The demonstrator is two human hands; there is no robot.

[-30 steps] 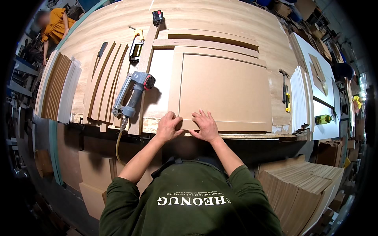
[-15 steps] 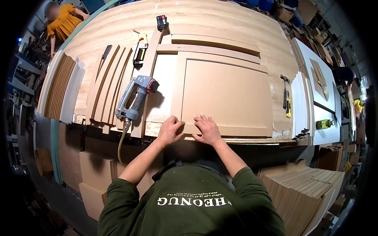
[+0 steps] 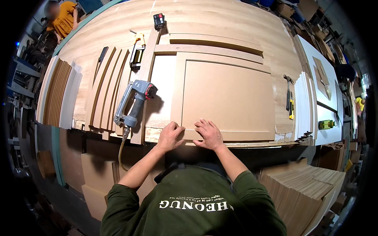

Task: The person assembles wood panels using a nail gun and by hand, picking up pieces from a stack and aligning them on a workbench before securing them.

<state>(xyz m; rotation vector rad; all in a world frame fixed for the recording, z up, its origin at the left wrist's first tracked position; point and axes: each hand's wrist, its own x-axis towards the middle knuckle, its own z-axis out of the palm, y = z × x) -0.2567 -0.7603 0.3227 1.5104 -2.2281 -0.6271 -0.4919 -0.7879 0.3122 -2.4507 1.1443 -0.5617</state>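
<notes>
Step in hand, as judged: seating bottom frame strip (image 3: 220,135) against brown panel (image 3: 228,96), near table (image 3: 98,43) edge at 6 o'clock. Left hand (image 3: 170,135) and right hand (image 3: 208,133) press flat on strip, fingers spread, grasping nothing. Nail gun (image 3: 134,104) at 9 o'clock of hands; next calls for holding joint flush.

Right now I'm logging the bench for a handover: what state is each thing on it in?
Brown panel: flat on the bench, near edge under both hands.
Left hand: open, pressing the panel's near corner.
Right hand: open, fingers spread on the near strip.
Nail gun: lying down, unheld, hose attached.
Hammer: lying flat, unheld.
Cut strips: laid side by side.
</notes>
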